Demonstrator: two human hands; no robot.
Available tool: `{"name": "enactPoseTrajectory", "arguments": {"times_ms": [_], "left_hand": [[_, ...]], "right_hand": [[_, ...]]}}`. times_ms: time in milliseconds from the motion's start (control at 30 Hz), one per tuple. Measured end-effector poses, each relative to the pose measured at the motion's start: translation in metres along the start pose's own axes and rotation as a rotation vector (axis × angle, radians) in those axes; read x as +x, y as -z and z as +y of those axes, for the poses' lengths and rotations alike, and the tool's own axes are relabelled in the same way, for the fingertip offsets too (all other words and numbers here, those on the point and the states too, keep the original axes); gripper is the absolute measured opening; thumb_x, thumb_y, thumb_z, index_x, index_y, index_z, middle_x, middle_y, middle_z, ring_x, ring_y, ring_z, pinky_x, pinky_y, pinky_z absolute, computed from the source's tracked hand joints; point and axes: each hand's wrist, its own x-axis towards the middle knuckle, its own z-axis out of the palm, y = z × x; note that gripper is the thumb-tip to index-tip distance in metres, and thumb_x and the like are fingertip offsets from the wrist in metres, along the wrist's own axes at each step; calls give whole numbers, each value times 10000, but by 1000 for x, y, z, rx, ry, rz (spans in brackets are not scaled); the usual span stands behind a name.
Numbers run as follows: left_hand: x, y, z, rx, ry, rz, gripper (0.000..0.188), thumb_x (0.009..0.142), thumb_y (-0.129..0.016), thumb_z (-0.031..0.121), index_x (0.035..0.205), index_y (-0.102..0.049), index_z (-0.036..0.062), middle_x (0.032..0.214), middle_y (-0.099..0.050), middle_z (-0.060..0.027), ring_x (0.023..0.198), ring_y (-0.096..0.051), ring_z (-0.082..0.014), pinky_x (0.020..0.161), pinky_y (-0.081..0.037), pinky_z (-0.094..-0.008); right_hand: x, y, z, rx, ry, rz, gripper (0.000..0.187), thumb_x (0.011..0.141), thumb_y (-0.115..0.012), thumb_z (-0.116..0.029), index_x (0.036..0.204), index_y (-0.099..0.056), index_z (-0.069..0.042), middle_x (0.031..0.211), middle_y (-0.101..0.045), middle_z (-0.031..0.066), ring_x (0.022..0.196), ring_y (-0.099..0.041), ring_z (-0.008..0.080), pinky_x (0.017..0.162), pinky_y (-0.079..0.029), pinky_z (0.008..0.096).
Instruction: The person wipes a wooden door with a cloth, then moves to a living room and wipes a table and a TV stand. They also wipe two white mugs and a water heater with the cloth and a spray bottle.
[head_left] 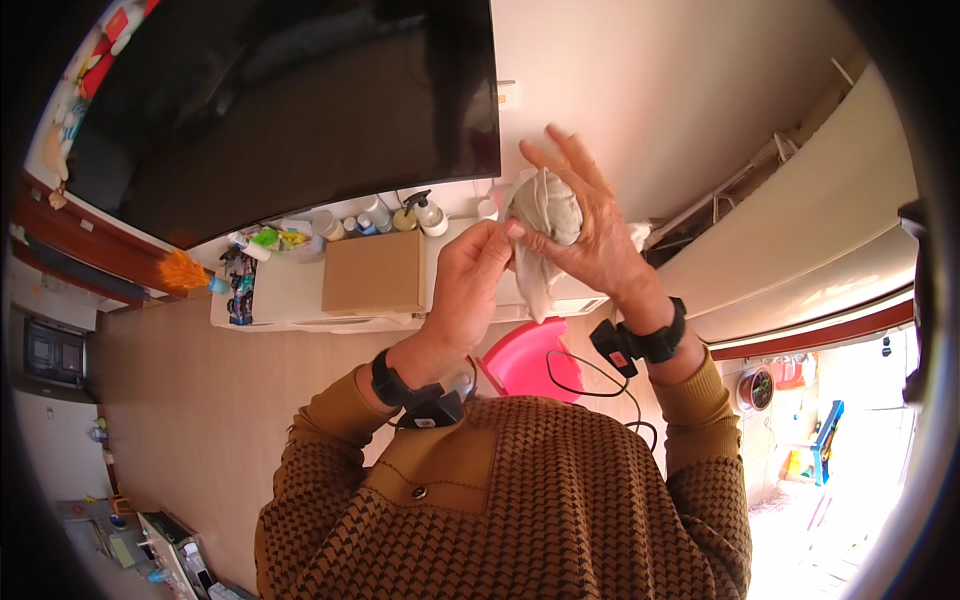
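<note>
A crumpled off-white cloth (548,205) is bunched up between my hands, above the white cabinet and in front of the wall. My left hand (468,275) is closed, its thumb and fingers pinching the cloth's left edge. In my right hand (598,235) the cloth lies against the palm, with the thumb across it; some of the fingers stretch up and apart. A loose end of the cloth hangs below. The bunched fabric hides the tips of some fingers.
A large black television (300,95) spans the upper left. On the white cabinet (285,290) stand a cardboard box (373,273), a pump bottle (428,214), several jars and an orange duster (183,270). Below my hands is a pink plastic seat (530,365), with a black cable (590,392) beside it.
</note>
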Motion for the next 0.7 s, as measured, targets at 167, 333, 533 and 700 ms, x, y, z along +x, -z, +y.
{"name": "enactPoseTrajectory", "arguments": {"times_ms": [167,333,533,700], "left_hand": [[-7,-6,3,86,-26,-44,347,1083,-535,284,861,-601,26,762,-490,57,749,-415,-51,671,-371,-250],[-9,1,8,546,-285,-79,248,1042,-589,192,868,-611,15,722,-493,-5,731,-419,-133,666,-377,-297],[1,16,15,965,-812,-172,106,913,-675,72,847,-612,18,754,-514,-73,759,-431,-254,686,-397,-350],[9,14,9,1129,-959,-304,123,792,-693,18,813,-575,43,767,-466,-69,772,-434,-260,692,-407,-335]], "right_hand": [[-10,-18,10,-54,-258,45,371,854,-801,-269,1094,-677,-16,956,-728,171,914,-731,327,817,-572,402],[4,-1,33,671,-633,303,301,972,-656,-321,1011,-671,-22,901,-731,140,781,-695,210,723,-553,320],[-4,29,29,909,-621,-102,714,967,-545,-617,1341,-583,-10,1179,-678,142,1041,-648,198,890,-530,316],[-18,2,14,249,-430,-303,611,893,-793,-338,1351,-579,5,1130,-695,88,1008,-634,156,922,-520,335]]}}
